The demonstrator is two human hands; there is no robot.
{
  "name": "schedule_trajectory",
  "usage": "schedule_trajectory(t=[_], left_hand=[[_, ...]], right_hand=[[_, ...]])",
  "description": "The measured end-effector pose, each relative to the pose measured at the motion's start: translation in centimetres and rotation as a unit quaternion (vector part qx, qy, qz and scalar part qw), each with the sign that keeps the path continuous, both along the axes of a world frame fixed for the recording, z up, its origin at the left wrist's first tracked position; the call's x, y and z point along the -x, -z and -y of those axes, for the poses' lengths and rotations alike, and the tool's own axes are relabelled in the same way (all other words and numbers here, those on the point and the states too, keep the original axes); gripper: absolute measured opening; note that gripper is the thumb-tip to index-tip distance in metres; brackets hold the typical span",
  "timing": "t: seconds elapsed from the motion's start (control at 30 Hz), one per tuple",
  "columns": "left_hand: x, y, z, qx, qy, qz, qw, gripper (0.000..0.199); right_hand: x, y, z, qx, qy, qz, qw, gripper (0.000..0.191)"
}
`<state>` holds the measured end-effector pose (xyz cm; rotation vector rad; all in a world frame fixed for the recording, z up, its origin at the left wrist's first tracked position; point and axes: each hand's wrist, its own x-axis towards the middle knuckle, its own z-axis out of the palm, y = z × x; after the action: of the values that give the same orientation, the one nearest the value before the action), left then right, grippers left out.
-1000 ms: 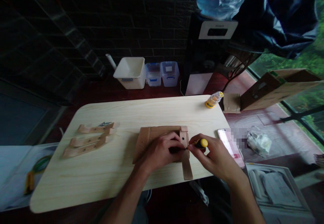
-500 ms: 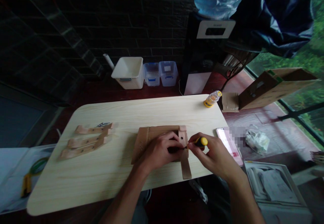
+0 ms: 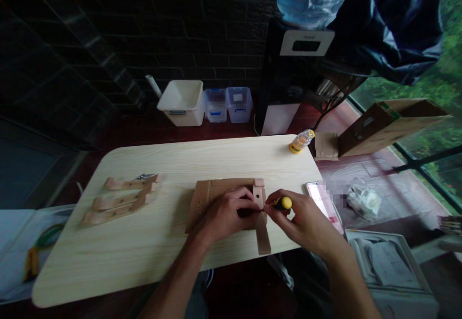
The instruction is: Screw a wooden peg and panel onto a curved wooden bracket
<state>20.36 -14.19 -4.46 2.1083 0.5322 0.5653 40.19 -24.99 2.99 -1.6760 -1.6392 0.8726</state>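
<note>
A tan, leather-like box-shaped case lies on the table, with a strap running off its right side toward the front edge. My left hand rests over the case, fingers closed near the strap; what they pinch is too small to make out. In my right hand is a screwdriver with a black and yellow handle. Its tip points left and meets my left fingertips at the strap. Just above them, a dark hole shows in the strap's upper part.
Several tan strips with holes lie at the table's left, a small metal piece beside them. A clear bottle with a yellow base stands at the far right corner. A phone lies by the right edge. Bins sit behind the table.
The screwdriver handle has shifted slightly left and its yellow end faces me a little more. Both hands stay at the same spot on the strap. The whole view has moved slightly.
</note>
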Motion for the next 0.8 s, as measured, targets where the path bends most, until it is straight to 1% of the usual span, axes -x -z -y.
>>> schedule_trajectory(t=[0.17, 0.3, 0.47, 0.6, 0.8], left_hand=[[0.2, 0.1, -0.1, -0.008, 0.006, -0.015, 1.0, 0.012], [0.4, 0.5, -0.1, -0.013, 0.011, -0.021, 1.0, 0.01], [0.4, 0.8, -0.1, -0.016, 0.01, -0.012, 1.0, 0.009], [0.3, 0.5, -0.1, -0.008, 0.009, -0.007, 1.0, 0.01], [0.2, 0.2, 0.0, -0.005, 0.008, -0.008, 1.0, 0.01]], right_hand=[[0.1, -0.1, 0.1, 0.011, -0.015, 0.005, 1.0, 0.008], [0.5, -0.2, 0.1, 0.011, -0.016, 0.012, 1.0, 0.008], [0.4, -0.9, 0.0, 0.02, -0.027, 0.021, 0.999, 0.008], [0.1, -1.3, 0.0, 0.035, -0.025, 0.02, 0.999, 0.009], [0.2, -1.0, -0.1, 0.032, -0.019, 0.009, 0.999, 0.01]])
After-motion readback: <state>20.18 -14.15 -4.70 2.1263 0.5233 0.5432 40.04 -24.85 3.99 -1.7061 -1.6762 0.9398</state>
